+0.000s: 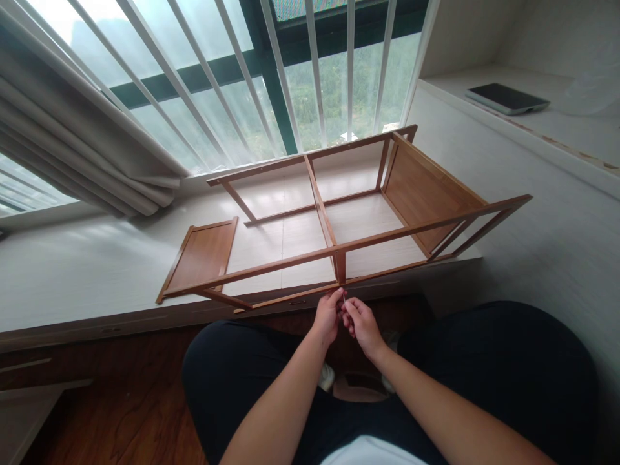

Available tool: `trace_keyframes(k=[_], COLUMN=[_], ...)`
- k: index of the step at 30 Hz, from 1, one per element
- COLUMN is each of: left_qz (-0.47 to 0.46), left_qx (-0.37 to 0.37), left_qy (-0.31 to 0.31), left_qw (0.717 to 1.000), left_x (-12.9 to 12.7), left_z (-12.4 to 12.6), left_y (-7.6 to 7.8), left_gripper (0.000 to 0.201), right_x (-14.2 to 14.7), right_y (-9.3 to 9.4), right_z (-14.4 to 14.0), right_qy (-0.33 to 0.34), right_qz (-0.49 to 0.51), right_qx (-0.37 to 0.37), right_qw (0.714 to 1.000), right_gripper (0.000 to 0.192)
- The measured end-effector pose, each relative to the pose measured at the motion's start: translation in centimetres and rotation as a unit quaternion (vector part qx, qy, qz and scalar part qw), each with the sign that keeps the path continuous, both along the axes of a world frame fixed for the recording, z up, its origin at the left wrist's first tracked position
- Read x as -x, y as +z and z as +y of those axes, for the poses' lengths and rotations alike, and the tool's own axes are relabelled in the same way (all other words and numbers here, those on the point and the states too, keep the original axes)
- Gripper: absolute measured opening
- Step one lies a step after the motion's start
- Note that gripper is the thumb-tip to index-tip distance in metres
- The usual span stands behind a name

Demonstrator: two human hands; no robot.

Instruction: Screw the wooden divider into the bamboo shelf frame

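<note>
A brown wooden shelf frame (323,213) lies on its side on the white window bench, with one panel fitted at its right end. Just below the middle of the frame's near rail, my left hand (328,315) is closed, its fingertips pinched together close to the wood. Beside it, my right hand (361,325) is pinched on a thin, pale metal rod (344,298) that points up toward the rail. The fingers hide most of the rod, and I cannot tell if its tip touches the wood. A loose wooden panel (206,254) lies under the frame's left end.
The white bench (97,258) runs along a barred window (232,84), with a grey curtain (82,123) at the left. On the right, a flat dark-topped device (507,98) rests on a white ledge (576,129). My knees flank my hands above the dark wood floor (130,400).
</note>
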State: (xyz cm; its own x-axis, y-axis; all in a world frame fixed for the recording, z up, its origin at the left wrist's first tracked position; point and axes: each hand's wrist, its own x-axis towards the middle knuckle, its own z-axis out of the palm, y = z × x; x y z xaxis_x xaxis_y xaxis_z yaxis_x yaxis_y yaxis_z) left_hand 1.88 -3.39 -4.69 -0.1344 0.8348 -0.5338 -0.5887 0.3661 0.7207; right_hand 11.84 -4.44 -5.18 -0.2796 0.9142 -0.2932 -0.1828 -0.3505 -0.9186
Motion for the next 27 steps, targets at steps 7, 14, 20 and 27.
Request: trace_keyframes(k=[7, 14, 20, 27], left_qz=[-0.016, -0.049, -0.059, -0.053], left_qx=[-0.002, -0.007, -0.011, -0.01], left_qy=[0.018, 0.012, -0.001, -0.01], left_qw=[1.0, 0.999, 0.998, 0.998], left_x=[-0.16, -0.28, -0.25, -0.24], left_z=[0.0, -0.19, -0.16, -0.14], left_y=[-0.36, 0.03, -0.12, -0.01], left_gripper=[0.043, 0.044, 0.043, 0.044], right_x=[0.03, 0.05, 0.07, 0.17], right_y=[-0.1, -0.17, -0.38, -0.5], right_z=[0.06, 0.08, 0.11, 0.14], right_qy=[-0.005, -0.018, -0.026, -0.04], right_qz=[-0.016, 0.014, 0.044, 0.086], right_qx=[-0.012, 0.008, 0.013, 0.06], right_qw=[1.0, 1.0, 0.999, 0.994], right_gripper=[0.035, 0.039, 0.042, 0.042])
